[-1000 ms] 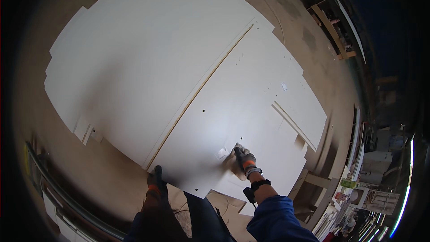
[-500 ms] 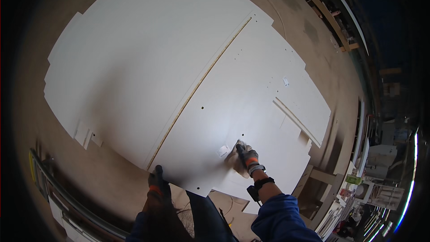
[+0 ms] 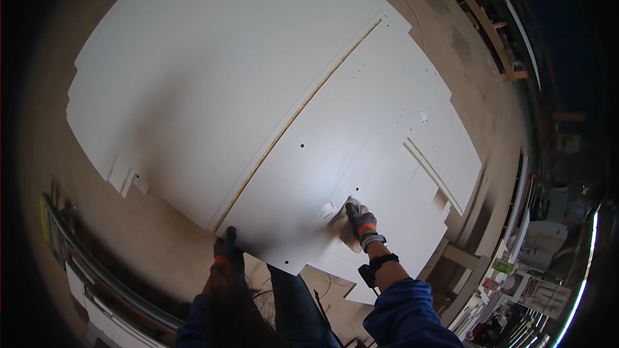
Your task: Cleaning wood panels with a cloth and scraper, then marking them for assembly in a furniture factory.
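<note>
While left hand (image 3: 229,247) grips white panel (image 3: 277,196), right hand (image 3: 361,216) outstretched, bunched around pale cloth (image 3: 349,238)

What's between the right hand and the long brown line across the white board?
The head view shows pale cloth, then a small white label on the board.

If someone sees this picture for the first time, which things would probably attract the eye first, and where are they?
Probably the broad white panels, which fill most of the view, with a thin tan line running diagonally across them. Next, perhaps the right hand on a pale cloth, lower right of centre, and the left hand at the near edge, by the line's lower end.
</note>
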Action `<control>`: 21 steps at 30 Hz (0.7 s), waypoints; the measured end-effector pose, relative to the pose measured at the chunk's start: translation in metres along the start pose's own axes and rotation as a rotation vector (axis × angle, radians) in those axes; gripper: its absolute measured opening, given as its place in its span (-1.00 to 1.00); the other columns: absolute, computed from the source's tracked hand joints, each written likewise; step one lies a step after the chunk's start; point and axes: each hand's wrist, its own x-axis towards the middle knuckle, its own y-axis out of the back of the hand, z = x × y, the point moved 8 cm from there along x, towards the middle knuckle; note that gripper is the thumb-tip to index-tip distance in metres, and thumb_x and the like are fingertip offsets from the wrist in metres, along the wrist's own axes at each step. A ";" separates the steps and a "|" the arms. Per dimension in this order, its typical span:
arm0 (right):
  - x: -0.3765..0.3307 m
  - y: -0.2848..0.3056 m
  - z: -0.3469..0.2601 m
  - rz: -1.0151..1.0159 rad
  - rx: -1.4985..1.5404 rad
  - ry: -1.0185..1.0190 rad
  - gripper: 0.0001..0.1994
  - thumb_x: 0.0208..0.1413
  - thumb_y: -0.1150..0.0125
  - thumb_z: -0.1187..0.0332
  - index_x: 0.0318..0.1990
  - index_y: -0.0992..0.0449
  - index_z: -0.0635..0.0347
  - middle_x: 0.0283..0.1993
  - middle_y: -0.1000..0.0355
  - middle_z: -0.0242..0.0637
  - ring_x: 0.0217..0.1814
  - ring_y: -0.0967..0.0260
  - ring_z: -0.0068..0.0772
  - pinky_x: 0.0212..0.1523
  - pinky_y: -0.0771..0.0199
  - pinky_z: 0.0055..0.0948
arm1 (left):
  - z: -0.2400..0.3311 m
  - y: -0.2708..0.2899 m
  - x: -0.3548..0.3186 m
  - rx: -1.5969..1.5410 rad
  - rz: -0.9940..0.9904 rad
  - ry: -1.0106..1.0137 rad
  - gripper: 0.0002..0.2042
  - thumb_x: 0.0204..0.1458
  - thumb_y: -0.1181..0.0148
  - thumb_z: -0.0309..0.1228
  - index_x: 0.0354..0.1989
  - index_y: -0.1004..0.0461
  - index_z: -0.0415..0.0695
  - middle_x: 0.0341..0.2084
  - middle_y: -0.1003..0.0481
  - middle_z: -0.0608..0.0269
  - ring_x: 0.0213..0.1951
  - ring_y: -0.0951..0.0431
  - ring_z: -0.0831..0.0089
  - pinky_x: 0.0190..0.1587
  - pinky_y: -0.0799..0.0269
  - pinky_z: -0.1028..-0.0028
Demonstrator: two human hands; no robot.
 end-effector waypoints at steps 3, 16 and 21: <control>-0.001 0.000 -0.003 0.002 -0.028 0.039 -0.16 -0.02 -0.08 -0.36 0.21 -0.42 0.19 0.15 -0.42 0.15 0.29 -0.30 0.12 0.29 -0.26 -0.20 | -0.001 0.001 0.001 -0.010 -0.003 0.005 -0.66 0.13 -0.26 -0.39 0.03 -0.35 -0.21 -0.19 -0.50 0.15 -0.25 -0.57 0.26 -0.27 -0.57 0.25; 0.017 -0.010 0.011 0.037 -0.117 0.033 -0.23 0.06 0.00 -0.37 0.13 -0.48 0.14 0.05 -0.47 0.18 0.20 -0.37 0.16 0.18 -0.35 -0.12 | 0.004 0.049 0.023 0.685 0.247 0.053 -0.64 0.07 -0.36 -0.18 -0.14 -0.44 -0.17 -0.36 -0.51 0.29 -0.41 -0.46 0.51 -0.35 -0.44 0.44; 0.022 -0.011 0.023 0.075 -0.106 -0.103 -0.11 -0.09 -0.19 -0.39 0.07 -0.51 0.37 0.05 -0.49 0.16 0.19 -0.42 0.01 0.19 -0.36 -0.25 | 0.008 0.027 0.025 0.377 0.008 0.050 -0.48 0.01 -0.41 -0.23 0.05 -0.39 -0.27 -0.18 -0.53 0.14 -0.18 -0.58 0.27 -0.17 -0.57 0.29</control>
